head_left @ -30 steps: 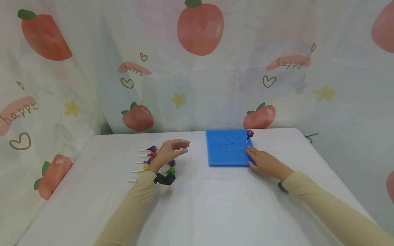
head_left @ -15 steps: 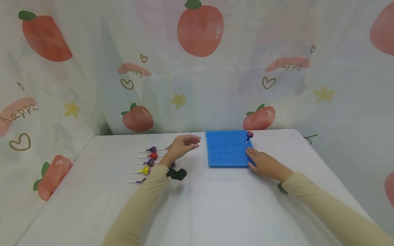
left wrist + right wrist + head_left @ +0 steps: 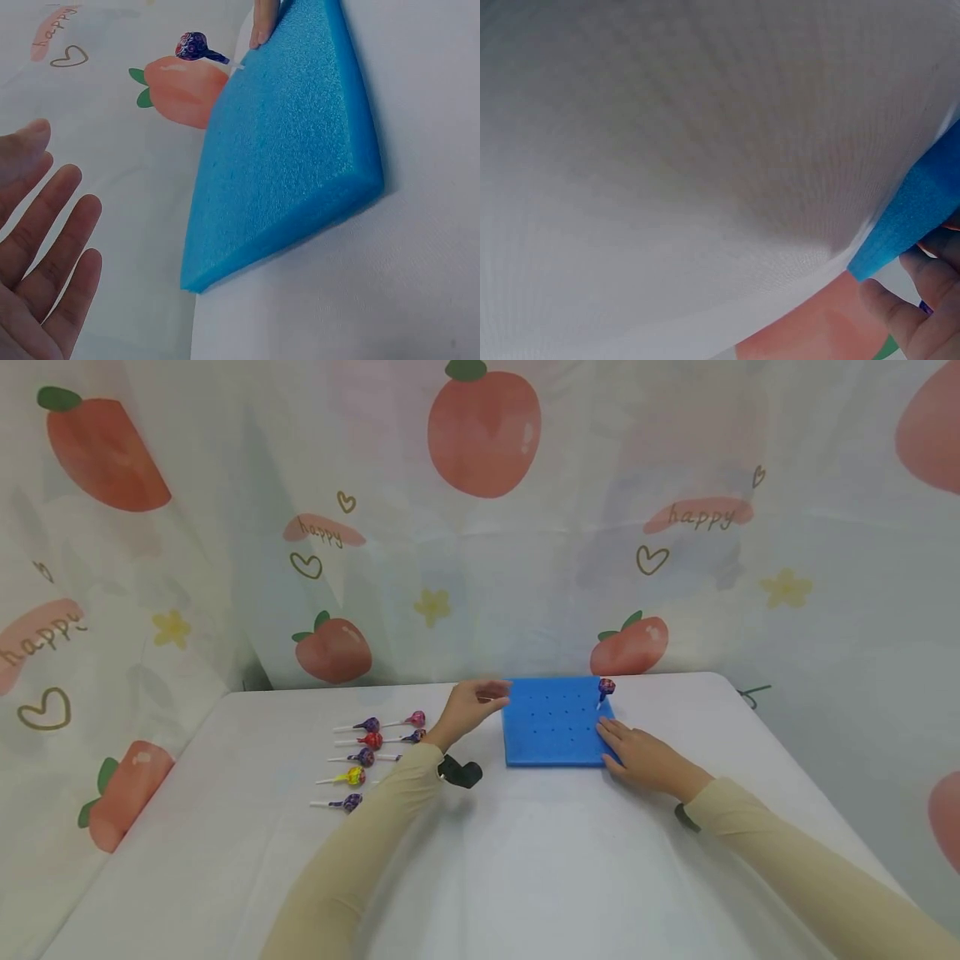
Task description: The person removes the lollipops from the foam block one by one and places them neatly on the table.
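Observation:
In the head view my left hand (image 3: pixel 471 708) hovers at the left edge of a blue foam board (image 3: pixel 551 747) with rows of small holes. The left wrist view shows that hand's fingers (image 3: pixel 69 264) spread and relaxed, with nothing visible between them. My right hand (image 3: pixel 647 762) rests on the board's right edge, its fingers lying over the top. One lollipop (image 3: pixel 607 687) in a dark patterned wrapper stands in the board near the back right corner, its white stick tilted. It also appears as a purple lollipop (image 3: pixel 192 46) in the left wrist view.
Left of the board, lollipops lie in two columns on the white tabletop (image 3: pixel 525 860): among them a red lollipop (image 3: pixel 371 740), a yellow lollipop (image 3: pixel 354 776) and a pink lollipop (image 3: pixel 415 718). My left sleeve covers part of the nearer column. A printed curtain (image 3: pixel 480 593) hangs behind.
My left hand has moved right and slightly away from me, from over the lollipops to the board's left edge, uncovering several lollipops. My right hand has stayed on the board.

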Motion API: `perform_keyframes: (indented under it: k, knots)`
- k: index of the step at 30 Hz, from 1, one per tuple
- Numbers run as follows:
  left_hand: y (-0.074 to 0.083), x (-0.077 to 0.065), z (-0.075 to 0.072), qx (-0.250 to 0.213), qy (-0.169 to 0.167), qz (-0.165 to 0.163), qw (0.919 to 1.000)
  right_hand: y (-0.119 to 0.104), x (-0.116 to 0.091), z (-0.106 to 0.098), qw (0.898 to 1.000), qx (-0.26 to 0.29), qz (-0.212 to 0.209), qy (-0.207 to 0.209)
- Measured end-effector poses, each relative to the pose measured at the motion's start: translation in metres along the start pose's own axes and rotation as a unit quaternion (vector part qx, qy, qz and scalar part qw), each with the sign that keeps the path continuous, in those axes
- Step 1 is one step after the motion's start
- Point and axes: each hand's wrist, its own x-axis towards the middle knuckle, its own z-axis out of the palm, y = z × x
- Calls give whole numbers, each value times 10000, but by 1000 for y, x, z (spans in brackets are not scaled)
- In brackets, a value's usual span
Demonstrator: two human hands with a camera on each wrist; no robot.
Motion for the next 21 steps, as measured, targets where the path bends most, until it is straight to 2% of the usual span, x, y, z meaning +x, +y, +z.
perform_keyframes:
  k: [10, 21]
  knots:
    - [7, 24, 19, 182, 5, 87, 9998, 1, 0, 0, 10000, 96, 0, -23]
    - [9, 52, 45, 405, -58, 24, 9992, 1, 1, 1, 9998, 123, 88, -97]
